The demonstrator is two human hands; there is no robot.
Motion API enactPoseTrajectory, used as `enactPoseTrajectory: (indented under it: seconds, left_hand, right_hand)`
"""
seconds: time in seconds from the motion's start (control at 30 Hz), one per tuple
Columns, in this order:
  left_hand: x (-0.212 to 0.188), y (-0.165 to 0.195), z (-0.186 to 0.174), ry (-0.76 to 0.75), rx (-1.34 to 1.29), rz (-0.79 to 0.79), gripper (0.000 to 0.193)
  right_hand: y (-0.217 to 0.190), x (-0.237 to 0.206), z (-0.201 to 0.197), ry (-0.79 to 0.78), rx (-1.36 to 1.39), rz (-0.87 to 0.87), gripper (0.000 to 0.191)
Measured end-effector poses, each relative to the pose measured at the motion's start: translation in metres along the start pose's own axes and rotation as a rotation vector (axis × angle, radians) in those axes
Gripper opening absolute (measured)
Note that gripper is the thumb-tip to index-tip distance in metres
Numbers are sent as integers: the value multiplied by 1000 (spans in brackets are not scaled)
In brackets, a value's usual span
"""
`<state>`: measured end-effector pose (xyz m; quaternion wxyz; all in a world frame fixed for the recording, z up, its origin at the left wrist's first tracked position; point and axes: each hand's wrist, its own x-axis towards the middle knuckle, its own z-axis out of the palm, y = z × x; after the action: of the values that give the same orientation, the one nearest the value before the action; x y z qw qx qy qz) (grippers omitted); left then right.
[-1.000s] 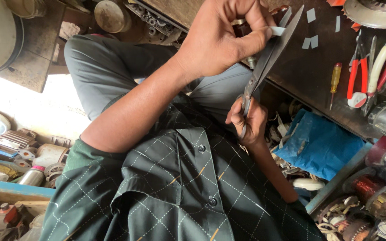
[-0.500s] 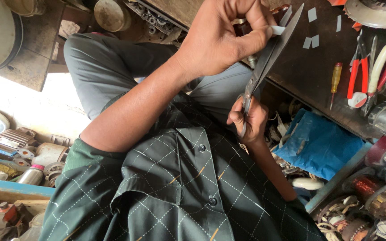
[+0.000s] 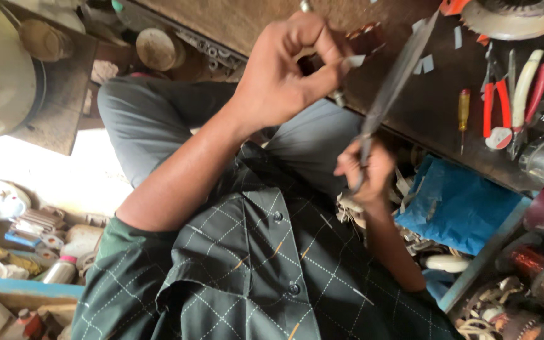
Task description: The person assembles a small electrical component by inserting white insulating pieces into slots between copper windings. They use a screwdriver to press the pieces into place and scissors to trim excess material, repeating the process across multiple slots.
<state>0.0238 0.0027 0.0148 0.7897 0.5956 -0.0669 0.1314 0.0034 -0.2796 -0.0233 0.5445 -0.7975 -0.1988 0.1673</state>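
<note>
My left hand point(image 3: 288, 72) pinches a small white strip point(image 3: 354, 61); my right hand point(image 3: 365, 173) grips the scissors point(image 3: 390, 88), whose blades slant up just right of the strip.

Repair workshop, red-handled pliers point(image 3: 491, 104) and screwdriver point(image 3: 463, 113) on worn bench point(image 3: 448, 145), probably copper motor windings point(image 3: 530, 261)

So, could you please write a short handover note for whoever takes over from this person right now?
Left hand: raised, pinching a small pale slip at the fingertips.
Right hand: grips the handles of the long scissors, blades pointing up towards the dark bench.
Done: a few cut slips lie on the bench.
Left: the held slip is not yet between the blades.
</note>
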Motion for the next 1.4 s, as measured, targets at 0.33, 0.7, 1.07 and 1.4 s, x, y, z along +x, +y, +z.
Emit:
enactPoseTrajectory:
  seconds: [0.33, 0.7, 1.07, 1.4]
  left_hand:
    - [-7, 11, -2, -1, 146, 105, 11]
    - [-17, 11, -4, -21, 145, 103, 12]
    - [-20, 8, -7, -54, 127, 107, 13]
    - [-16, 13, 1, 111, 324, 281, 45]
  right_hand:
    - [-16, 43, -83, 63, -1033, 84, 36]
    - [-92, 92, -13, 181, -591, -1044, 23]
    - [-92, 120, 11, 28, -411, -1053, 20]
    - [-73, 124, 6, 230, -201, -840, 8]
